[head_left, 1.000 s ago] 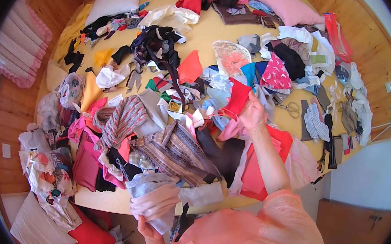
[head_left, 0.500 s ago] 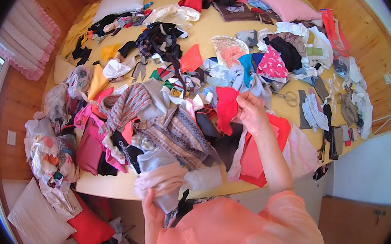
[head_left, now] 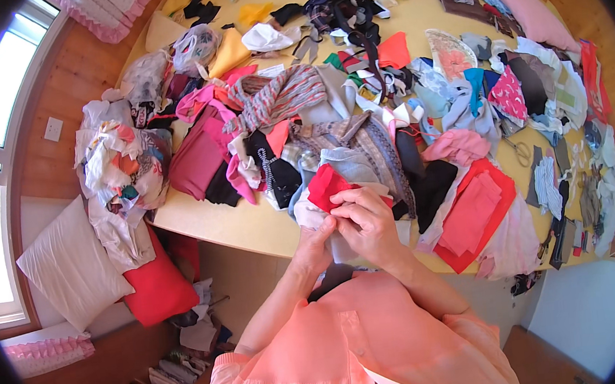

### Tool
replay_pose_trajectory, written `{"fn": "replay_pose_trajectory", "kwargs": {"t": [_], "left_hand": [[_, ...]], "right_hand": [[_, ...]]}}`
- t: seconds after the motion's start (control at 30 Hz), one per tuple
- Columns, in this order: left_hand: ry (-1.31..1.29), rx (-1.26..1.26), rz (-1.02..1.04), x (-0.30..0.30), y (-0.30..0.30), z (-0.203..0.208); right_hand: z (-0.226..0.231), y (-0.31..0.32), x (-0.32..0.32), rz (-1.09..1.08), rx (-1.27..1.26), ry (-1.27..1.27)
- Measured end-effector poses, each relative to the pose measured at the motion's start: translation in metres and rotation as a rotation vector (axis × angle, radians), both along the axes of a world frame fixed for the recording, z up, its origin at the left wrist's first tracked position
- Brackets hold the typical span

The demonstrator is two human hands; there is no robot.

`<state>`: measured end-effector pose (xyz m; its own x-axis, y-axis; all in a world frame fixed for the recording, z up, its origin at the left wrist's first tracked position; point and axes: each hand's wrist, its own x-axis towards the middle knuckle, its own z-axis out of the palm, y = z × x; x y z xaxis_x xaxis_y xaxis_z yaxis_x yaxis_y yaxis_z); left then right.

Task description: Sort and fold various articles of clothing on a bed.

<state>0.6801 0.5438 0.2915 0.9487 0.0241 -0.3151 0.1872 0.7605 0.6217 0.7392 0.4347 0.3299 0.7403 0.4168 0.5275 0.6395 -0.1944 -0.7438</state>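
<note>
One small, bright-red fabric piece (head_left: 327,185) sits at the fingertips, its lower edge apparently pinched by the right hand (head_left: 365,225). Just left, the left hand (head_left: 317,243) grips a soft, pale cloth (head_left: 306,213) under it, thumb uppermost, other fingers hidden. The work looks partway: red lies over pale; attachment cannot be told. Beyond the fingers, a patterned grey-brown knit garment (head_left: 381,148) remains loose, unhandled.

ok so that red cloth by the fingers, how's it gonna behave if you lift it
The red cloth will probably flop, since it looks soft and creased beside the right hand. It's likely light, being small and thin-looking. Rolling seems unlikely, as it's a loose piece lying against the pale cloth.
</note>
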Motion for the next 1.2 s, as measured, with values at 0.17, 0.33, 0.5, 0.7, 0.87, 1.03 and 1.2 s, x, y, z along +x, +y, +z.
{"fn": "replay_pose_trajectory", "kwargs": {"t": [0.17,0.33,0.5,0.7,0.87,1.03,1.2], "left_hand": [[0.023,-0.100,0.015,-0.008,0.030,-0.005],[0.070,-0.130,0.032,-0.013,0.057,-0.015],[0.189,-0.176,0.033,-0.005,0.073,-0.009],[0.234,-0.429,0.207,-0.004,0.106,-0.006],[0.128,-0.448,0.353,-0.012,0.145,-0.010],[0.084,-0.427,0.388,-0.023,0.162,-0.004],[0.139,-0.484,0.339,-0.009,0.142,-0.014]], "right_hand": [[0.003,0.028,-0.016,-0.030,0.092,0.094],[0.000,0.050,-0.026,0.016,0.205,0.302],[-0.012,0.065,-0.031,0.041,0.571,0.718],[-0.016,0.035,-0.009,-0.207,1.105,1.062],[-0.008,0.000,-0.003,-0.370,1.152,0.938],[-0.003,-0.006,-0.002,-0.286,1.208,0.969],[0.016,0.023,-0.006,-0.236,0.993,0.792]]}}
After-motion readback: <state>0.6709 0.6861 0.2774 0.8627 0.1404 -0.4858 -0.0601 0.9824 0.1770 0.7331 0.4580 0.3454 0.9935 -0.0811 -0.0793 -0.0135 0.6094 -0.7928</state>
